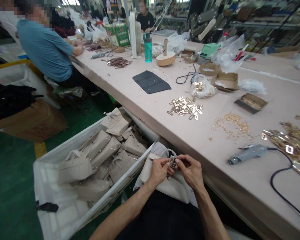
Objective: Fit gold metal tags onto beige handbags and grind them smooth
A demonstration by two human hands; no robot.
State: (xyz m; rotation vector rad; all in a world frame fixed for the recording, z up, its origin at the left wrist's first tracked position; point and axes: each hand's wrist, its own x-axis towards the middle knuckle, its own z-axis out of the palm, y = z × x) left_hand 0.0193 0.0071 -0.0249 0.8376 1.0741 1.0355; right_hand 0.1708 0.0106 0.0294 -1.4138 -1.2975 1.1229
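Note:
A light beige handbag (173, 188) rests on my lap, its handle arching up behind my fingers. Between both hands is a small metal buckle plate (172, 162) with a rectangular opening. My left hand (160, 170) pinches its left side, and my right hand (190, 169) grips the right side between thumb and fingers. Whether the plate is joined to the bag's strap is hidden by my fingers. On the table ahead lies a pile of similar shiny metal plates (185, 106). A grey electric screwdriver (248, 154) lies to the right, with its cable trailing off.
At my left stands a white bin (65, 230) with several beige handbags (100, 146). Small gold parts (233, 125), cardboard boxes (225, 81), a dark sheet (151, 81) and a teal bottle (148, 48) sit on the table (145, 103). A person in a blue shirt (45, 46) sits at the far left.

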